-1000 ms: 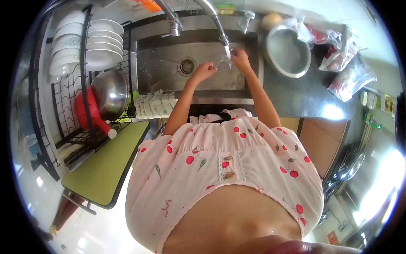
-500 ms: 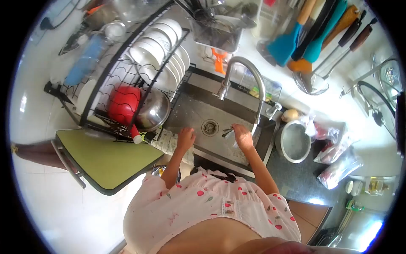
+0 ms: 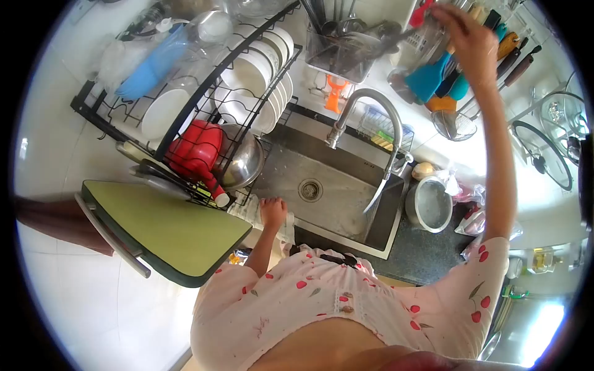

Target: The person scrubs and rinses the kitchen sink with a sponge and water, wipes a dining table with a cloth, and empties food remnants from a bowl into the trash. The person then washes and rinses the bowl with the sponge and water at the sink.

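Note:
My left hand [image 3: 273, 214] rests at the front left edge of the sink [image 3: 297, 164], by a pale patterned cloth [image 3: 245, 212]. Its fingers are loosely bent, with nothing visible in them. High at the right, my right hand [image 3: 473, 49] is raised in front of the hanging utensils. Its fingers pinch a thin grey utensil [image 3: 405, 36], blurred by motion, that points left toward the wall basket [image 3: 337, 62] of cutlery and ladles. Which kind of utensil it is, I cannot tell. The curved faucet [image 3: 377, 96] stands over the sink.
To the left, a black dish rack [image 3: 185, 117] holds white plates and bowls, a red pan [image 3: 195, 148] and a steel bowl [image 3: 245, 162]. A green-topped board [image 3: 161, 229] juts out below it. Right of the sink stands a metal pot [image 3: 429, 204]; glass lids [image 3: 541, 154] hang beyond.
My right hand has risen from the sink to the utensils on the wall, carrying the thin utensil. My left hand has drawn back from over the sink to its front edge.

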A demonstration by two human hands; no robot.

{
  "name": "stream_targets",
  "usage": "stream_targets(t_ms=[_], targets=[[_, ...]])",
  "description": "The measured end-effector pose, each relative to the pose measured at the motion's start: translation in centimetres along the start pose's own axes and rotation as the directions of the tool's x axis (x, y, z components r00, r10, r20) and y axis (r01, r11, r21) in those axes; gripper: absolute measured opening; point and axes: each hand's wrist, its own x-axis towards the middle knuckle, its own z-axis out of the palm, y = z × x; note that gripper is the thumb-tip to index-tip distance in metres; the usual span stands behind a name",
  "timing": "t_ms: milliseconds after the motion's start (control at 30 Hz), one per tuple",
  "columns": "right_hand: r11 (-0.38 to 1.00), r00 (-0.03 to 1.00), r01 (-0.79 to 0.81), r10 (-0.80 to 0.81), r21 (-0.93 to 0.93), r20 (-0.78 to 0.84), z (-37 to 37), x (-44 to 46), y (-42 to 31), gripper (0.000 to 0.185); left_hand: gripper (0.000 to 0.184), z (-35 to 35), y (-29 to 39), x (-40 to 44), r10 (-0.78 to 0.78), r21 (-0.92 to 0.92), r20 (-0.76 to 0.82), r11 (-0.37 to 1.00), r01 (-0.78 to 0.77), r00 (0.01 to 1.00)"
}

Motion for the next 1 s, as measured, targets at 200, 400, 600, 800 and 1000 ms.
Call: stream_targets(t_ms=[200, 400, 600, 800, 1000], targets=[[1.0, 0.998, 0.029, -0.029, -0.002, 0.048, -0.1, 5.1, -2.2, 0.014, 0.019, -0.5, 0.3, -0.2, 0.005, -0.025, -0.044, 1.0, -0.006, 0.999], [0.999, 0.983, 0.044, -0.038, -0.03, 0.18, 4.7, 4.3, -0.5, 0.018, 0.02, -0.4, 0.3, 0.1, 0.016, 0.003, -0.037, 1.0, -0.016, 0.999], [0.999, 0.955, 0.012, 0.004, -0.052, 0.297, 7.9, 3.6, 1.9, 0.019, 0.02, -0.3, 0.2, -0.1, 0.015, 0.002, -0.067, 1.0, -0.014, 0.998], [0.978, 0.882, 0.201, -0.152, -0.064, 0.447, 6.6, 4.4, 5.1, 0.019, 0.02, 0.5, 0.0, -0.1, 0.016, -0.005, -0.04, 1.0, -0.016, 0.999], [0.963, 0.874, 0.176, -0.057, -0.205, 0.482, 3.9, 5.5, 4.8, 0.028, 0.019, 0.4, 0.1, 0.2, 0.026, 0.029, -0.115, 0.999, -0.022, 0.993]])
